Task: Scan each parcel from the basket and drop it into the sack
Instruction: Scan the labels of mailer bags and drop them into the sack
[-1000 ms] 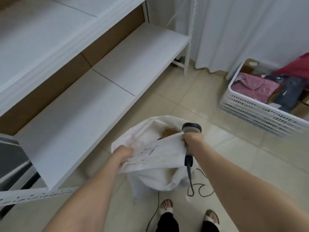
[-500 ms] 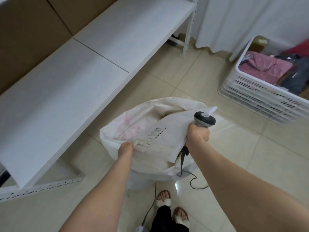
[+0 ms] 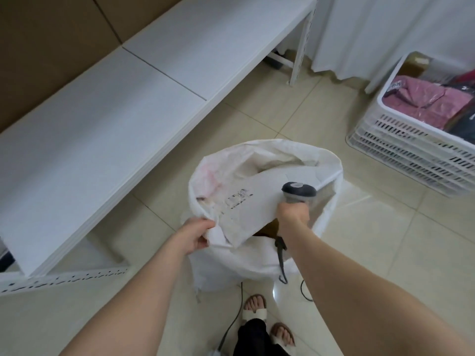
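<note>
Pinching sack (image 3: 246,263) rim in left grip (image 3: 196,236); clenching scanner (image 3: 298,192) in right grip (image 3: 293,214); parcel (image 3: 257,199) across sack mouth, label print unreadable.

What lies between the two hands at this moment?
In the head view, a white labelled parcel lies between the left hand and the right hand, which holds the scanner, over the open sack.

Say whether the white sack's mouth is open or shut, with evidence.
Open: the rim of the sack spreads in a wide ring, a parcel lies across it, the left hand grips its near edge.
</note>
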